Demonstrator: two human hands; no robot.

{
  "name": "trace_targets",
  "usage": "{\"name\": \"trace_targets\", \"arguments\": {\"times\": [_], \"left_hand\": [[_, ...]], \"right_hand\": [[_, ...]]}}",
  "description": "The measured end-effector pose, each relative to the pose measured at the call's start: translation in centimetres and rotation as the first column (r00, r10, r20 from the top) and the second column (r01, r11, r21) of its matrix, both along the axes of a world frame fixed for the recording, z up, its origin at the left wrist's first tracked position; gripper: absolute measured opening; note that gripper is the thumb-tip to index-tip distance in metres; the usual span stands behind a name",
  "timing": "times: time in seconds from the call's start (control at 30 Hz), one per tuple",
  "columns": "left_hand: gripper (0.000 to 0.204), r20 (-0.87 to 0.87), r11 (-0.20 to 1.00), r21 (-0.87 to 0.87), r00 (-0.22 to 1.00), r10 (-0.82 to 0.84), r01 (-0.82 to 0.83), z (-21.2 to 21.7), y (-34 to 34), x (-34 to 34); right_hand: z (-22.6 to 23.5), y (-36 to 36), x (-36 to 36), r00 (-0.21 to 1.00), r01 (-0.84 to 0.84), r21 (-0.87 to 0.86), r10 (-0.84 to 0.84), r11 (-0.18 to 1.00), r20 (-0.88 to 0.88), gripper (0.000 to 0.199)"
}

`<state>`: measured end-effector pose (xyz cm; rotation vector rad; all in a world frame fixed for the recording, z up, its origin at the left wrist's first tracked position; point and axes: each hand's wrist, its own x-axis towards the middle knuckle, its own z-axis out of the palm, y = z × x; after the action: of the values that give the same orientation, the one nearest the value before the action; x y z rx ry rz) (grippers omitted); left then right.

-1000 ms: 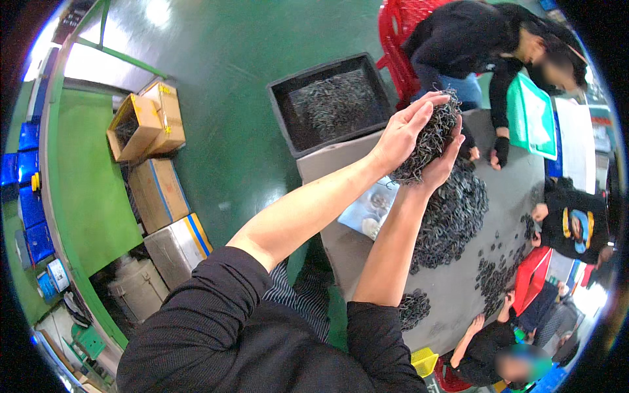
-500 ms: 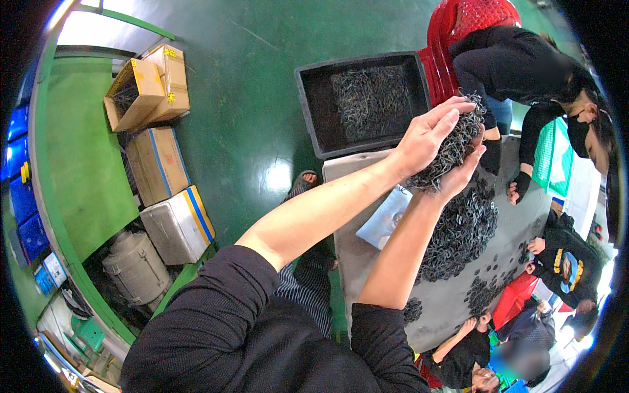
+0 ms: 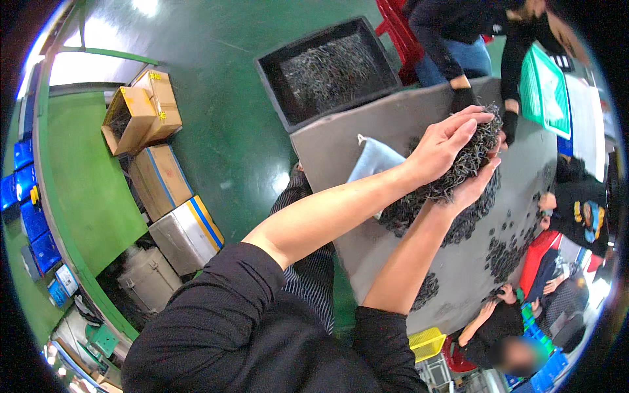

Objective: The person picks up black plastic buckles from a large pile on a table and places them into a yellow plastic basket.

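Observation:
Between my left hand and my right hand is a big clump of thin, curly black pieces, perhaps rubber; their exact kind is too small to tell. My left palm presses on its near left side, while my right hand cups it from below and the right, its fingertips partly hidden. The clump is above the grey table, over a loose pile of small black pieces. A pale blue plastic bag lies on the table behind my left forearm.
A black tray with similar pieces stands beyond the table's far left corner. Co-workers sit along the far and right sides, one co-worker's hand near the clump. A green basket is at far right. Cardboard boxes line the left.
My view has shifted, so the tray appears farther left and higher. My hands, still around the clump, have moved slightly right in view. The far co-worker's arms now reach closer to the clump.

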<state>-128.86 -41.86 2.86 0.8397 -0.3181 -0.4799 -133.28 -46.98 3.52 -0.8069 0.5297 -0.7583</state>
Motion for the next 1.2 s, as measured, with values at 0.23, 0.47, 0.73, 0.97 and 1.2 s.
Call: {"name": "trace_targets", "arguments": {"times": [0.23,0.47,0.73,0.97,1.2], "left_hand": [[0.035,0.002,0.993,0.061,0.995,-0.098,0.097,0.5,-4.1,-8.9],[0.036,-0.1,0.978,0.077,0.977,-0.187,0.195,1.1,-3.3,-13.0],[0.035,0.035,0.968,0.234,0.994,-0.103,0.092,0.7,2.4,-6.7],[0.034,0.09,0.96,0.277,0.996,0.004,-0.029,-0.5,7.3,1.2],[0.033,0.025,0.969,0.241,0.998,0.055,-0.06,-1.2,9.3,5.7]], "right_hand": [[0.8,-3.7,-9.6,0.987,0.088,-0.058,-0.095,0.994,-0.128,0.051],[1.1,-2.8,-14.4,0.978,0.16,0.03,-0.154,0.987,-0.142,0.047],[0.1,1.9,-8.6,0.982,0.142,0.166,-0.118,0.976,-0.146,0.049],[-1.5,5.2,-1.3,0.992,0.082,0.229,-0.059,0.97,-0.108,0.047],[-1.6,7.9,4.1,1.0,0.011,0.327,-0.002,0.945,-0.028,0.046]]}}
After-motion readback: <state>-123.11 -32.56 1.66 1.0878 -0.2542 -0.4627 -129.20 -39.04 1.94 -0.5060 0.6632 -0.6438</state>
